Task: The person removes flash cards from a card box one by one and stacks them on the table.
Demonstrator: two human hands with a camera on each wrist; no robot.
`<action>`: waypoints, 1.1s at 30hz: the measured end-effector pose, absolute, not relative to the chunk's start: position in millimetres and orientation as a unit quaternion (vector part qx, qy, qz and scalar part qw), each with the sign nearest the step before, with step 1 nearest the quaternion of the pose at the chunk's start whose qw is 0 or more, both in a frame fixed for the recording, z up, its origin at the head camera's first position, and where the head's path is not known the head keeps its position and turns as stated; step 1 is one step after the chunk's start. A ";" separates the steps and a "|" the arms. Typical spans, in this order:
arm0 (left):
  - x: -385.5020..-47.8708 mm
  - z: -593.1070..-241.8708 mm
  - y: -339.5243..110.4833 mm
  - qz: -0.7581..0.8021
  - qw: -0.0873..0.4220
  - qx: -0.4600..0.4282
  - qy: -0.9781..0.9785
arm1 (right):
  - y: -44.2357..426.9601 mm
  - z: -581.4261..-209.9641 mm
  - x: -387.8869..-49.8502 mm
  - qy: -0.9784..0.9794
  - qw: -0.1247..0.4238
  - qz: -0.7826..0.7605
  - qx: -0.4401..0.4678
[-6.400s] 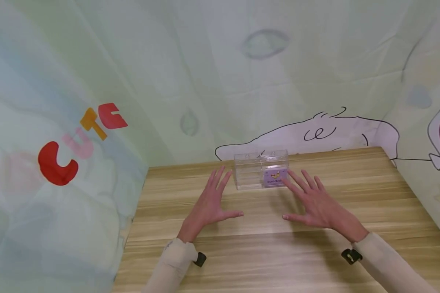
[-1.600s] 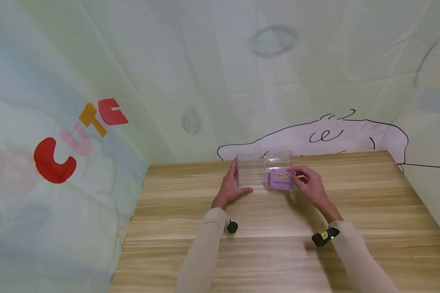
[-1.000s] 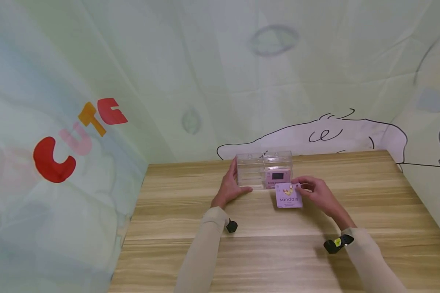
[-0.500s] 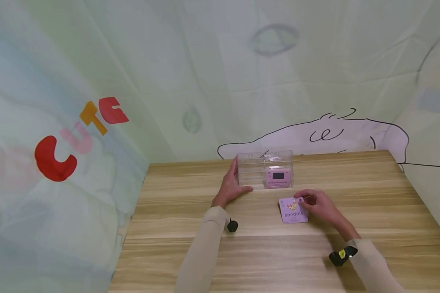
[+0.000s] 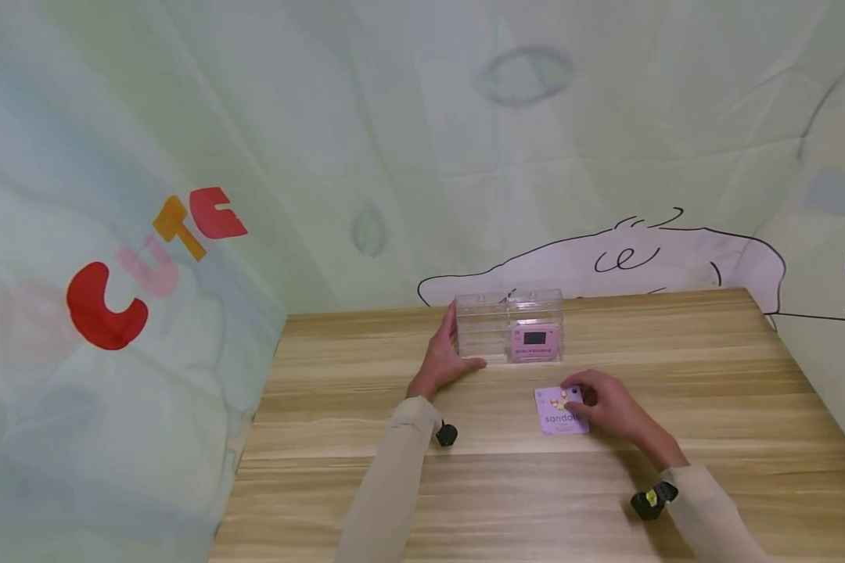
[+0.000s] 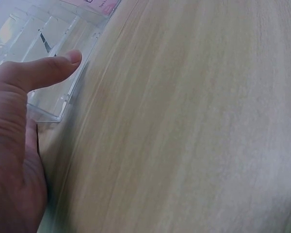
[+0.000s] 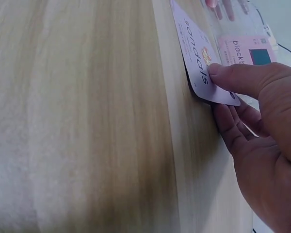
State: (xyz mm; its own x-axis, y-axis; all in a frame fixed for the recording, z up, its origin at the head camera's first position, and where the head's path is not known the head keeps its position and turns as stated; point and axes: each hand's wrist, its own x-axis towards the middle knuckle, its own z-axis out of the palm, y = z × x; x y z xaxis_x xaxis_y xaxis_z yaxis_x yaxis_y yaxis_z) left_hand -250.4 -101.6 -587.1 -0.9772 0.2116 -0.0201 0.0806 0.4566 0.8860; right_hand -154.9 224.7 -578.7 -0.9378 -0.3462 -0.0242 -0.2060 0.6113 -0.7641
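At the back of the table stands a clear plastic box (image 5: 482, 332) with two side-by-side compartments. A pink card (image 5: 534, 342), lettered "blackboard" under a dark rectangle, stands in its right compartment. My left hand (image 5: 440, 359) holds the box at its left side, fingers along that side and thumb (image 6: 48, 71) across the lower front. In front of the box, my right hand (image 5: 609, 402) pinches a lilac "sandals" card (image 5: 559, 418) by its upper right corner. The right wrist view shows the thumb on the card's printed face (image 7: 196, 56) and the fingers beneath it.
The wood-grain table (image 5: 493, 500) reaches back to a printed fabric backdrop (image 5: 422, 156), which also hangs along the left and right sides. Black wrist cameras sit on both wrists (image 5: 447, 435).
My right hand has drawn the sandals card out of the box's right compartment and toward me, uncovering the pink card. My left hand came to the box's left side and stayed there.
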 end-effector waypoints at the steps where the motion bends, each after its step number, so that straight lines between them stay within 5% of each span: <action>1: -250.4 -586.5 -101.7 0.515 0.064 0.086 0.850 | 224.2 -578.3 -155.1 0.894 0.086 -0.411 -0.159; 33: -258.0 -597.0 -105.2 0.521 0.051 0.109 0.845 | 218.8 -567.8 -156.3 0.915 0.086 -0.345 -0.191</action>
